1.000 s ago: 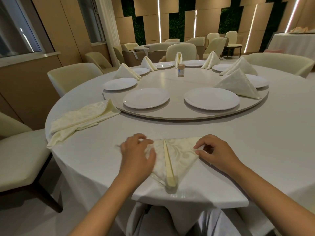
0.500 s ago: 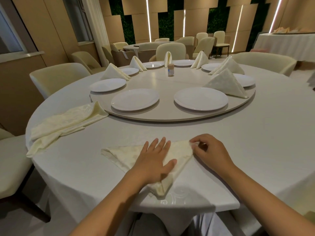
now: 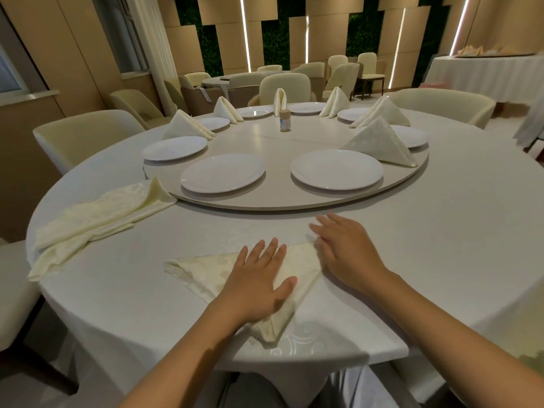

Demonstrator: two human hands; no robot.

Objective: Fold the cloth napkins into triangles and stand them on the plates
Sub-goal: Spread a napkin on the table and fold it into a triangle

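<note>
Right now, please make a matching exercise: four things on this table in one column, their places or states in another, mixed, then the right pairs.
1. left hand
2. right hand
3. spare napkins
4. small jar

A. lying loose by the table's left edge
B. pressing flat on the folded napkin
C. upright in the turntable's middle
D. fingers straight at the napkin's right corner

Pairs: 1-B, 2-D, 3-A, 4-C

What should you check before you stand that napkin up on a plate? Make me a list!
1. Napkin folded into a triangle: ok.
2. Left hand flat on it, pressing the fold: ok.
3. Right hand holding the corner: not ok, fingers straight, resting at the edge.
4. Bare plate close ahead: ok.
5. Crease sharp enough to stand: cannot tell.
6. More napkins waiting beside: ok.
</note>
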